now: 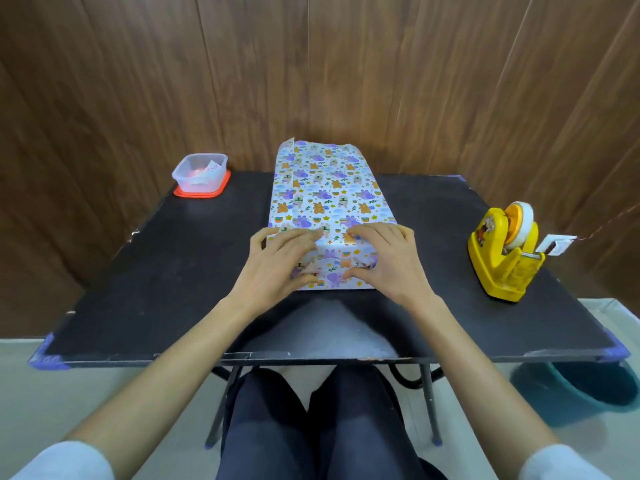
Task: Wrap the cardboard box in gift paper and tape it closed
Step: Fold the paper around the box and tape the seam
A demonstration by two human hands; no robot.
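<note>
Pale sleeves at the bottom corners, dark-trousered knees under the table [173, 271], and both bare forearms reach in to the middle of it. The left hand [280, 258] and the right hand [384, 258] lie side by side on the gift paper [329, 188], near the table's front edge. Fingers are spread and fairly straight, pressing the paper flat. The thumbs drop down onto the near face. Neither hand curls round anything; this is pressing, not gripping.

The cardboard box itself is out of sight, fully covered by paper under those palms. How far back it runs beneath the sheet I cannot tell. From the hands, the patterned paper stretches away across the table's middle to its far edge, where the end lifts a little against the wooden wall.

Over by the right edge, a yellow tape dispenser [502, 258] stands well apart from the hands, a tab of tape ready at its cutter. In the far left corner, a clear plastic container [200, 171] sits on a red lid [202, 192].

My read is that we are early to midway. Paper is over the box and being creased to its edges. No tape shows on it anywhere, and the far end looks open, so closing the ends and all the taping remain.
</note>
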